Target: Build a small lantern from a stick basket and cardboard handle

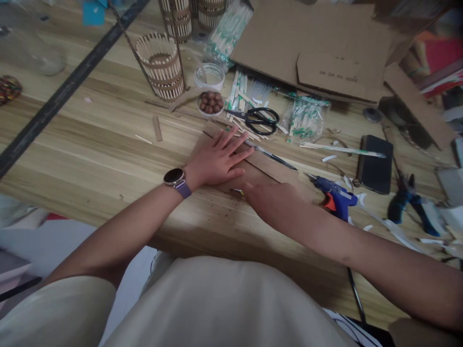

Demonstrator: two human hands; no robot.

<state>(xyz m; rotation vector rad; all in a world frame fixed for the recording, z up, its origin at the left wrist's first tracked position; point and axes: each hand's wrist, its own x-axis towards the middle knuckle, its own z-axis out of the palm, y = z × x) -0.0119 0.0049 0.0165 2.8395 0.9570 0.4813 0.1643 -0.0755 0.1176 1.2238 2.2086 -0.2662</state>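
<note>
My left hand (220, 156), with a watch at the wrist, lies flat with its fingers spread on a piece of brown cardboard (296, 182). A dark straight line crosses the cardboard beside the thumb. Just below it, my right hand (262, 195) is closed at the cardboard's near edge. A small yellow bit shows by its fingertips, but what it grips is mostly hidden. Beyond the left fingertips lies a pen (277, 158). Black-handled scissors (258, 120) rest farther back, among thin wooden sticks.
A stick basket (161, 67) stands at the back, near a bowl of brown balls (210, 102) and a tape roll (210, 77). Large cardboard (325, 43) fills the back right. A blue glue gun (334, 195), phone (375, 164) and pliers (408, 202) lie rightward.
</note>
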